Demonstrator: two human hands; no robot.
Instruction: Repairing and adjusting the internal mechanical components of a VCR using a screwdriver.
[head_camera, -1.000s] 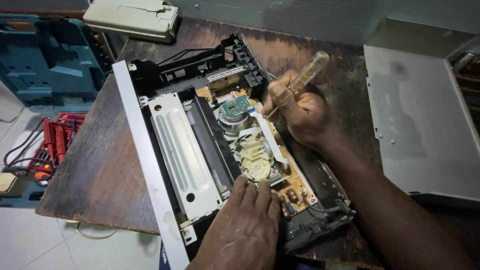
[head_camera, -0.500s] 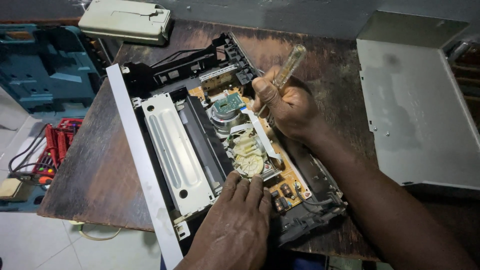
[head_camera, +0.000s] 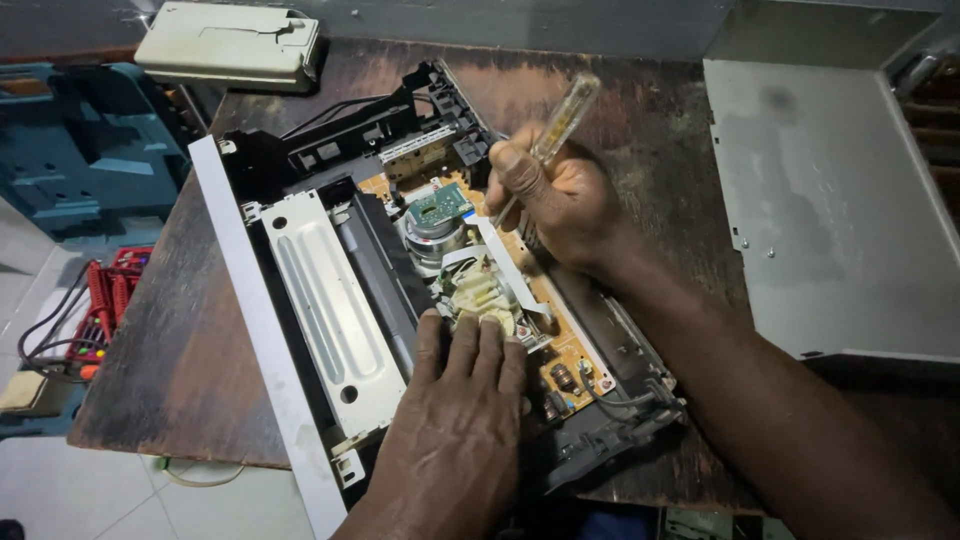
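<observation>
You work at a worn, dark wooden table (head_camera: 640, 110), a grey metal cover (head_camera: 820, 210) lying to your right and a blue case (head_camera: 80, 150) on the floor. Your right hand (head_camera: 560, 200) is closed tight around a clear-handled screwdriver (head_camera: 555, 135), tip down in the opened video player (head_camera: 430, 290). Your left hand (head_camera: 455, 420) lies flat, fingers spread slightly, pressing its mechanism.

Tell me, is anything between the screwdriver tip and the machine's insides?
Nothing visible blocks it. The right hand holds the clear-handled screwdriver over the opened black video player, whose grey metal cover lies aside; the tip itself is hidden.
</observation>
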